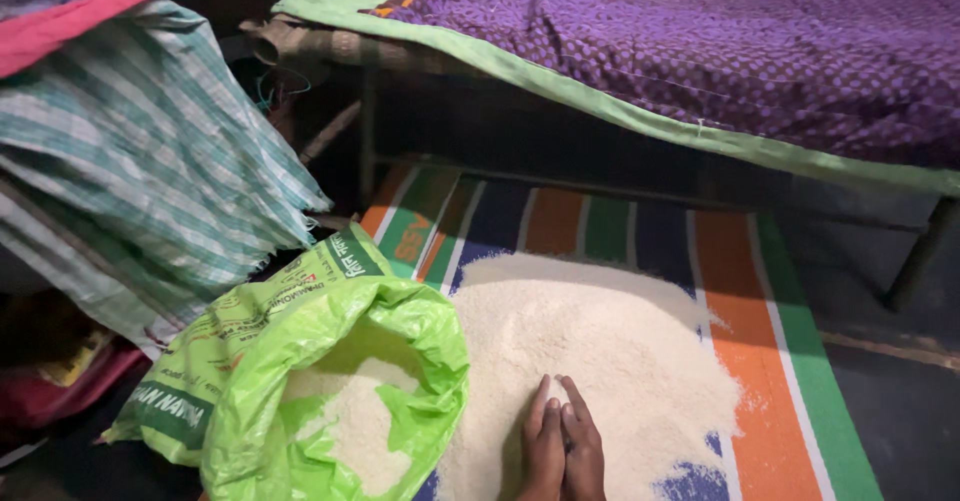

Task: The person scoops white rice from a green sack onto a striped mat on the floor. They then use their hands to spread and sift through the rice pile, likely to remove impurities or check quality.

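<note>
Both hands (562, 451) are cut off at the wrists by the bottom edge. The green sack (300, 381) hides part of the rice pile (600, 361).

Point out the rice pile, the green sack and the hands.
rice pile (590, 351), head view, middle of the heap on the striped mat.
green sack (250, 361), head view, its folded-back upper side.
left hand (543, 446), head view, its back.
right hand (585, 451), head view, its back.

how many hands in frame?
2. Left hand and right hand, pressed together side by side on the rice pile at bottom centre, beside the green sack. Wrists are cut off by the frame edge.
</note>
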